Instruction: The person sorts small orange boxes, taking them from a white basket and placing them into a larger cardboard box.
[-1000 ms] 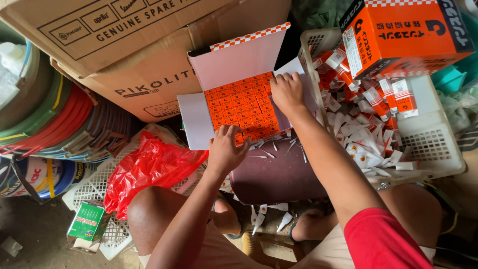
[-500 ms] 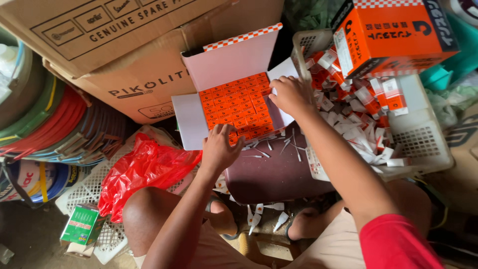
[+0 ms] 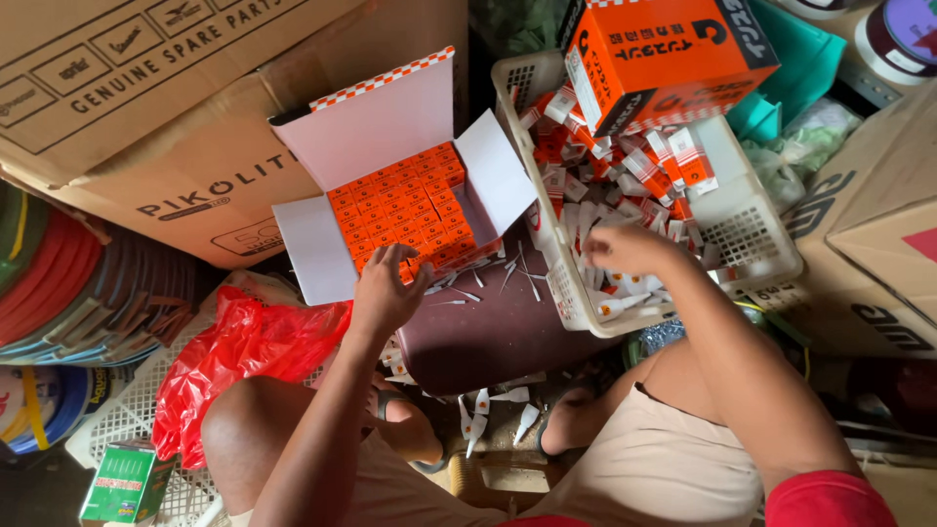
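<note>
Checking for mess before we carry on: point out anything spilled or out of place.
Small white tubes lie scattered loose on the dark stool top, and a few more have fallen beneath it, outside the white basket.

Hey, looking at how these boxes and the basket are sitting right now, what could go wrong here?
The open orange box rests tilted at the stool's edge under the left hand; it might slide off and spill its small cartons. The big orange carton perches on the white basket rim and could topple while the right hand digs. Loose white tubes underfoot may get crushed.
</note>
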